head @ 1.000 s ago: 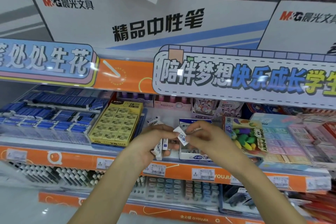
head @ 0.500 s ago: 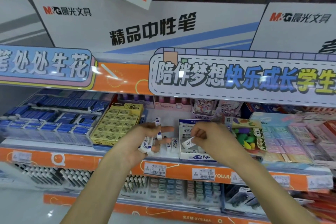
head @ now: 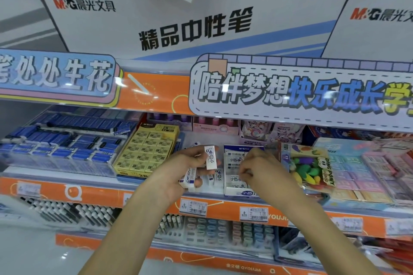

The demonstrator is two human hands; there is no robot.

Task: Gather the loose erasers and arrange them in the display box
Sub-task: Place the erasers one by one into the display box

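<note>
Centrally, on the orange-edged shop shelf (head: pixel 93 192): small white-and-blue cardboard display box (head: pixel 237 192), open at the top, partly filled with flat rows of white rectangular erasers in blue-printed paper sleeves.

Left hand (head: pixel 178 172): positioned just left of the display box, palm turned up and inward, fingers curled around a loose bundle of white sleeved erasers. One upright white eraser (head: pixel 210 157) pinched near the fingertips, long side vertical, printed face toward the camera. Second white eraser (head: pixel 188 178) lying tilted lower in the palm, with at least one more beneath it; exact count not determinable.

Right hand (head: pixel 257 168): placed directly over the middle of the display box, back of the hand toward the camera, fingers bent tightly downward. Whether anything is gripped underneath cannot be told, since the fingertips are hidden by the knuckles.

Between the left hand and the box wall: two or three loose white erasers (head: pixel 218 177) standing on the shelf surface, just beside the box.

Surroundings: yellow tray of yellow block erasers (head: pixel 145 152) to the left of the left hand; further left, rows of blue-sleeved erasers (head: pixel 67 145). To the right of the box, touching or nearly so, a clear packet of coloured novelty erasers (head: pixel 308 165). White price labels (head: pixel 194 207) fixed on the shelf edge below both hands.
</note>
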